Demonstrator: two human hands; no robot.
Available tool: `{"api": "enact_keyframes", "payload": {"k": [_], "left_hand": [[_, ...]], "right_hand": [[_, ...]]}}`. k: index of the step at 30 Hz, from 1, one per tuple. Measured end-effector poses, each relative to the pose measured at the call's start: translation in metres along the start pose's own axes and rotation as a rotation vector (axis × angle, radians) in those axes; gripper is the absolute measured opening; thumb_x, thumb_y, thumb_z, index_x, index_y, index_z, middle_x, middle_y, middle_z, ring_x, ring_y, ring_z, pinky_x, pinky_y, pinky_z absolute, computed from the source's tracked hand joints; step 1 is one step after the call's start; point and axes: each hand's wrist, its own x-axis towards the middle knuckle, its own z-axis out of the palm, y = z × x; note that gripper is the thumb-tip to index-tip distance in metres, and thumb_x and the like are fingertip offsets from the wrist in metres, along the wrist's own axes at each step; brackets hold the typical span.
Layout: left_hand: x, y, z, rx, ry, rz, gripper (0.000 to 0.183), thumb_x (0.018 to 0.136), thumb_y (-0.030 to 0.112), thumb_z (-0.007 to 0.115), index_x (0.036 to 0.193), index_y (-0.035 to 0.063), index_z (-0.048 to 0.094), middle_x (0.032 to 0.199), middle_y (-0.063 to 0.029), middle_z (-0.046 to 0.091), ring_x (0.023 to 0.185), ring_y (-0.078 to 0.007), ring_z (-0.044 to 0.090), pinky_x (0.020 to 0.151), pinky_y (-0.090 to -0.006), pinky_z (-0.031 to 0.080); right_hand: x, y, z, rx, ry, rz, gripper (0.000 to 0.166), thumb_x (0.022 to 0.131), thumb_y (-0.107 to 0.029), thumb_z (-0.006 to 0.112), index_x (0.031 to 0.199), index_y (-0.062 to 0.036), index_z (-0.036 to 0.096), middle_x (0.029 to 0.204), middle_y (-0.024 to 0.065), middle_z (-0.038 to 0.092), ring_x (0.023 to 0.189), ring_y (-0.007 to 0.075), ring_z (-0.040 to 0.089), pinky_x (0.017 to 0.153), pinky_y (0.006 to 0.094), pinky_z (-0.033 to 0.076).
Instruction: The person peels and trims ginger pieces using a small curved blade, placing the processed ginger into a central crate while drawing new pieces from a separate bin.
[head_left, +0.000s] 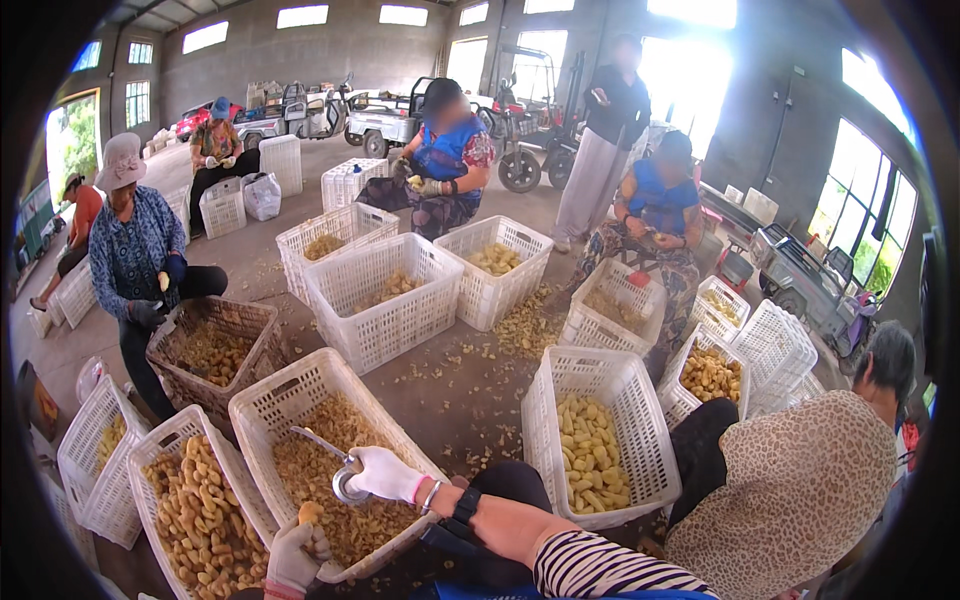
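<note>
My right hand (386, 474), in a white glove, grips a metal tool (324, 444) with a thin curved blade and a round metal part under the fist. It is above a white plastic crate (251, 420) of brown peelings (322, 420). My left hand (296, 555), also gloved, holds a small tan root piece (310, 513) at the crate's near edge. Beside it on the left stands a crate of unpeeled knobbly roots (202, 510), perhaps ginger. Right of my knee, another crate (551, 457) holds pale yellow peeled pieces (592, 450).
A person in a leopard-print covering (787, 480) sits close on my right. A brown-stained crate (217, 307) stands before a person in a pink hat (124, 217). More crates (390, 300) and seated people are ahead. Peelings (525, 322) litter the floor.
</note>
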Motion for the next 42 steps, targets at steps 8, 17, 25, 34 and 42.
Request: {"api": "enact_keyframes", "payload": {"k": [8, 17, 25, 34, 42], "left_hand": [[0.027, 0.031, -0.044, 0.089, -0.017, 0.116, 0.032, 0.098, 0.013, 0.055, 0.127, -0.0006, 0.060, 0.081, -0.0049, 0.052, 0.068, -0.0191, 0.050, 0.063, -0.0340, 0.041], [-0.008, -0.015, 0.015, 0.194, 0.111, 0.119, 0.025, 0.103, 0.015, 0.056, 0.125, 0.0041, 0.062, 0.084, -0.0024, 0.057, 0.068, -0.0153, 0.052, 0.061, -0.0296, 0.043], [-0.042, 0.005, 0.075, -0.097, 0.067, 0.114, 0.033, 0.109, 0.034, 0.052, 0.127, 0.0080, 0.061, 0.084, -0.0006, 0.054, 0.065, -0.0120, 0.047, 0.056, -0.0257, 0.036], [-0.030, 0.002, 0.113, -0.295, 0.082, 0.103, 0.057, 0.112, 0.059, 0.043, 0.139, 0.0117, 0.059, 0.085, -0.0007, 0.057, 0.062, -0.0091, 0.045, 0.050, -0.0214, 0.030], [-0.029, -0.017, 0.132, -0.110, 0.387, 0.144, 0.063, 0.114, 0.060, 0.038, 0.133, 0.0061, 0.064, 0.083, -0.0019, 0.055, 0.059, -0.0102, 0.043, 0.050, -0.0245, 0.028]], "right_hand": [[0.012, -0.016, 0.013, 0.035, 0.035, -0.021, 0.034, 0.082, -0.027, 0.073, 0.101, -0.0005, 0.066, 0.087, 0.0242, 0.068, 0.085, 0.0414, 0.066, 0.080, 0.0470, 0.051], [-0.034, -0.039, -0.027, 0.104, -0.120, 0.078, 0.037, 0.080, -0.029, 0.078, 0.104, -0.0017, 0.074, 0.098, 0.0248, 0.075, 0.095, 0.0427, 0.073, 0.084, 0.0476, 0.057], [-0.030, -0.048, -0.041, -0.119, -0.061, -0.028, 0.035, 0.081, -0.031, 0.080, 0.099, -0.0016, 0.073, 0.095, 0.0247, 0.075, 0.092, 0.0419, 0.073, 0.081, 0.0462, 0.058], [-0.034, -0.040, -0.065, 0.183, -0.077, 0.154, 0.029, 0.081, -0.016, 0.085, 0.101, 0.0009, 0.072, 0.088, 0.0089, 0.074, 0.082, 0.0176, 0.069, 0.077, 0.0341, 0.056], [-0.033, -0.069, -0.019, 0.330, -0.130, 0.133, 0.030, 0.083, -0.018, 0.086, 0.100, 0.0019, 0.071, 0.088, 0.0067, 0.072, 0.081, 0.0145, 0.066, 0.078, 0.0325, 0.055]]}}
